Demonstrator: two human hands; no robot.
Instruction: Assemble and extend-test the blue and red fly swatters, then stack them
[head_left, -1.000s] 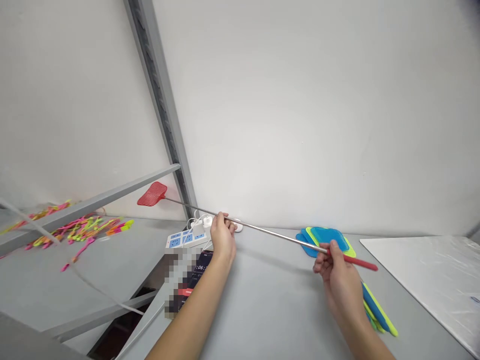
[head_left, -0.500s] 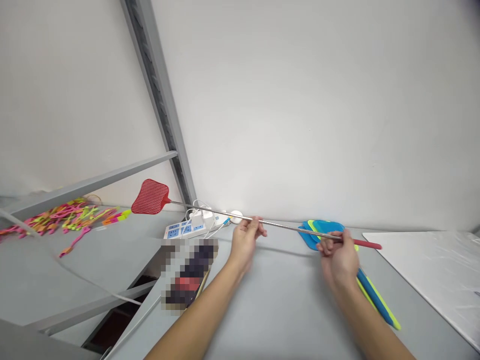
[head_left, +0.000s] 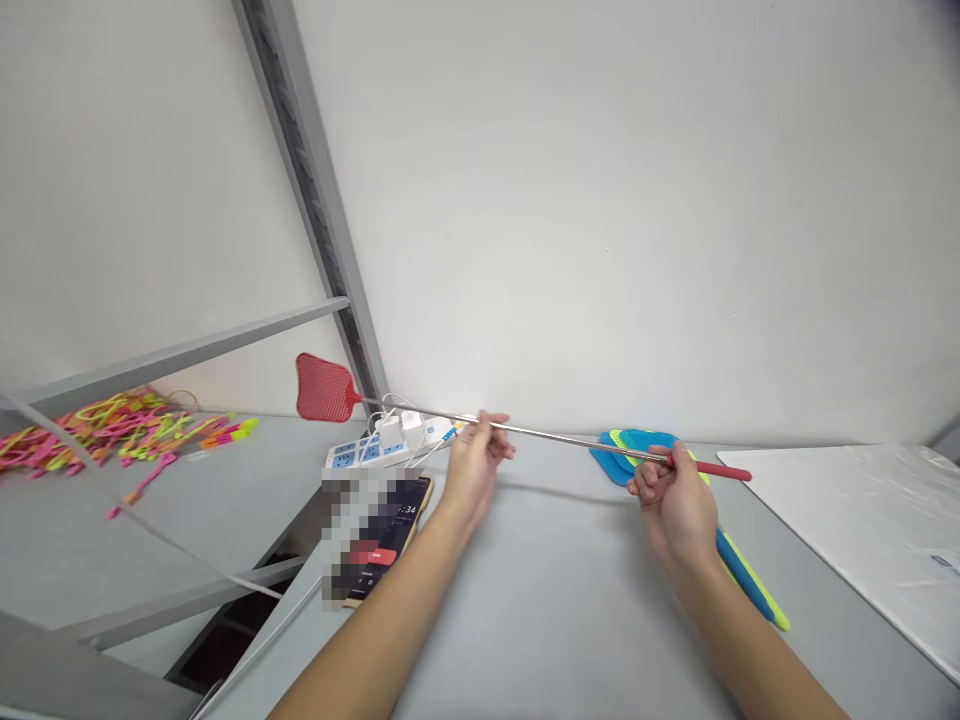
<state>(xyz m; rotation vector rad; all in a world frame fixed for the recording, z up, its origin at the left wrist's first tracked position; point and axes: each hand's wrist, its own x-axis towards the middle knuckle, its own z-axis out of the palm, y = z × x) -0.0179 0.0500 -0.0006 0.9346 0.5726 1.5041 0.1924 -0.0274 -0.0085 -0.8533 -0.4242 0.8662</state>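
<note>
A fly swatter (head_left: 327,389) with a red mesh head, a thin metal shaft and a red handle is held nearly level above the grey table (head_left: 555,600). My left hand (head_left: 478,455) pinches the shaft near its middle. At the other end my right hand (head_left: 679,500) closes around the shaft beside the red handle, whose tip sticks out to the right. Behind and below my right hand lie blue and yellow-green fly swatters (head_left: 750,582), partly covered by that hand.
A phone (head_left: 390,535), partly pixelated, lies left of my left arm. Behind it sits a power strip (head_left: 367,453) with white plugs and cables. Colourful small items (head_left: 90,430) are heaped beyond the grey metal frame (head_left: 319,180). A white wrapped board (head_left: 855,530) lies at right.
The swatter's head has shifted right and turned slightly, while its handle end has moved a little left. Both hands remain on the shaft, with my left hand slightly further left.
</note>
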